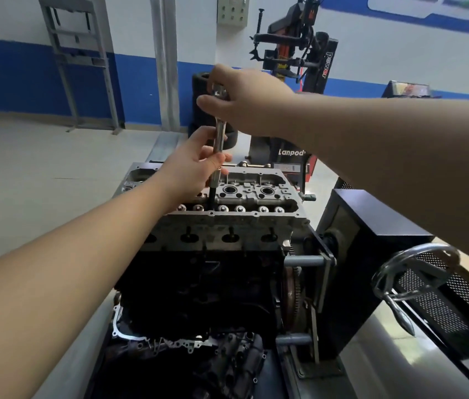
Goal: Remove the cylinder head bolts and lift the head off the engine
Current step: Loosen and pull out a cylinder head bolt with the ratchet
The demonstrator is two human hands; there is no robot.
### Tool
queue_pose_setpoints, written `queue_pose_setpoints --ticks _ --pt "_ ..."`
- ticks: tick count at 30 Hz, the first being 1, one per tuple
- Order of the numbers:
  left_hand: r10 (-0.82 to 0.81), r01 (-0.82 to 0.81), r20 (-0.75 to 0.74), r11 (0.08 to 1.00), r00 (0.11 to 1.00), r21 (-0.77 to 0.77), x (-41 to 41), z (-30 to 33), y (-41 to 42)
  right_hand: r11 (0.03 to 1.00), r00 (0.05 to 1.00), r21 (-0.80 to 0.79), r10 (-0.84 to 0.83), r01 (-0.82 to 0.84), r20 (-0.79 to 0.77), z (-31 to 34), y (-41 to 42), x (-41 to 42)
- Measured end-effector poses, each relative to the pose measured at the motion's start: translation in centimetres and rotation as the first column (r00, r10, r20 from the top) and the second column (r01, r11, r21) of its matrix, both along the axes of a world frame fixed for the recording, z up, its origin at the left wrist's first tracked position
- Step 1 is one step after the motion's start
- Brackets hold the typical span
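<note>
Steel shaft standing straight up out of the cylinder head [227, 223], and that is the whole story right now: a long socket extension [218, 139] runs near vertical, its dark lower end dropping into a bolt well just left of centre along the near row of the head, its bright upper end up at chest height under the right hand [242, 102]. So the bolt lies directly below both grips, along the tool's own long axis, and any turn has to keep that axis plumb over the well. The left hand [190, 174] is the lower and nearer one to the head, fingers curled round the shaft just above the casting, steadying it like a guide. The right hand caps the top, thumb and fingers closed round the chrome driver end, wrist cocked over it, forearm reaching in level from the right. Both arms are stretched well out from the body. The head itself sits bolted on the dark engine block [198, 283], which hangs in an engine stand [322, 260] with a chrome handwheel [411, 272] off to the right. Whether the bit is fully seated in the bolt I cannot tell; the well hides it. My read: bolts are being worked loose, the head nowhere near ready to lift.
</note>
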State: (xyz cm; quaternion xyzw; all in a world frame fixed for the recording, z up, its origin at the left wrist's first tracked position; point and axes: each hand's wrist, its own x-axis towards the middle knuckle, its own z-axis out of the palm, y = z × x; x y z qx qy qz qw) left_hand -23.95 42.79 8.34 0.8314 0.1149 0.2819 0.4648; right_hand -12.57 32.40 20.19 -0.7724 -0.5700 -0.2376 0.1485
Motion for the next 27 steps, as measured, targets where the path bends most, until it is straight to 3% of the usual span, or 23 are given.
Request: queue_pose_setpoints --ticks 3,6,9,20,27 --pt "-0.104 0.106 0.047 0.994 0.993 -0.029 0.0 -0.5 0.2 0.978 0.970 -0.089 -0.170 0.187 0.174 0.9 0.5 -0.9" --pt "-0.007 0.000 0.133 0.999 0.991 0.055 0.4 -1.2 -0.1 0.952 0.926 -0.065 -0.273 0.299 0.259 0.6 1.6 -2.7" --pt "0.081 -0.105 0.188 0.987 0.979 0.124 0.2 -1.9 -0.3 0.956 0.900 0.043 -0.289 0.291 0.326 -0.4 1.5 -3.8" --pt "0.113 -0.115 0.140 0.993 0.984 0.011 -0.5 -1.7 -2.3 0.954 0.944 0.010 -0.296 0.298 0.143 -0.1 -0.2 -5.1" --pt "0.216 -0.227 0.089 0.964 0.972 0.136 0.2 -1.4 -3.0 0.933 0.924 -0.027 -0.350 0.358 0.152 0.2 0.1 -6.3"
